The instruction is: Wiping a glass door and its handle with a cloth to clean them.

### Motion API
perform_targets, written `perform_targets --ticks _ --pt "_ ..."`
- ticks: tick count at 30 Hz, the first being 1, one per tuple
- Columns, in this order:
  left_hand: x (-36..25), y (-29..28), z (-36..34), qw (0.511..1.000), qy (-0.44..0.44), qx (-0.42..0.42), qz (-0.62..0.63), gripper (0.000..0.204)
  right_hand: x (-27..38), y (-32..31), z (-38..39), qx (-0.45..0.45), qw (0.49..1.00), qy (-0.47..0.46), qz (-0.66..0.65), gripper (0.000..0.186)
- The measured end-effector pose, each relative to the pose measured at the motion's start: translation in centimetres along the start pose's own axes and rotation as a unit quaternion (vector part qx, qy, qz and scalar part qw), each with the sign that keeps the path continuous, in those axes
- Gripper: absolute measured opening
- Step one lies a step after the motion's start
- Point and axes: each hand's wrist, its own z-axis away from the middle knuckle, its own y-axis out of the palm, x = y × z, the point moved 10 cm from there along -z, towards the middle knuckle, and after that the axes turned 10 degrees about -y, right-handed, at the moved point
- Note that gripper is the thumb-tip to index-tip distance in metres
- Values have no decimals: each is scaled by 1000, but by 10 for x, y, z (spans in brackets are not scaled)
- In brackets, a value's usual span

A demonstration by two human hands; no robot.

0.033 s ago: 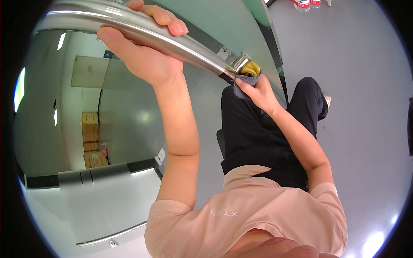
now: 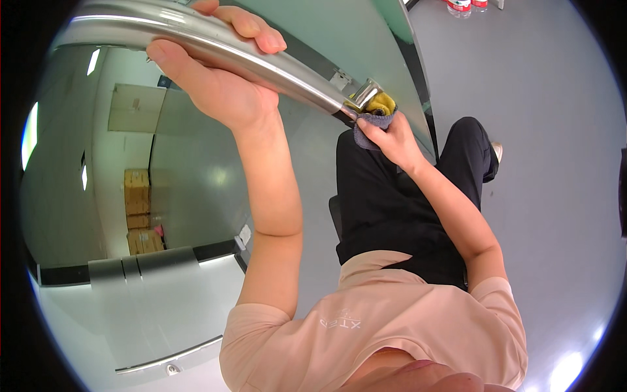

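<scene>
Head view: left grip (image 2: pixel 225 91) wraps the metal bar (image 2: pixel 294 80); right grip (image 2: pixel 398 144) clasps the grey cloth (image 2: pixel 366 138) by the bar's end (yellow fabric (image 2: pixel 382 104) alongside). Even pressure, firm bracing advisable.

Shirt (image 2: pixel 431 320): pale peach-pink, smooth cloth, loose hem
Sleeves (image 2: pixel 258 320): short, same peach-pink
Chest marking (image 2: pixel 339 323): small white print with lettering
Trousers (image 2: pixel 379 209): black, long, loosely creased
Shoe (image 2: pixel 498 153): pale, mostly hidden
Left hand (image 2: pixel 225 95): bare, like the right hand (image 2: pixel 397 145)
</scene>
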Motion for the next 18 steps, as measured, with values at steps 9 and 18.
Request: perform_targets --ticks 9,18 --pt "1 -2 2 998 16 -23 -58 66 -6 -8 2 -23 999 -31 27 40" --pt "4 -4 1 999 -2 -30 -23 69 3 -4 -4 40 998 -23 37 39"
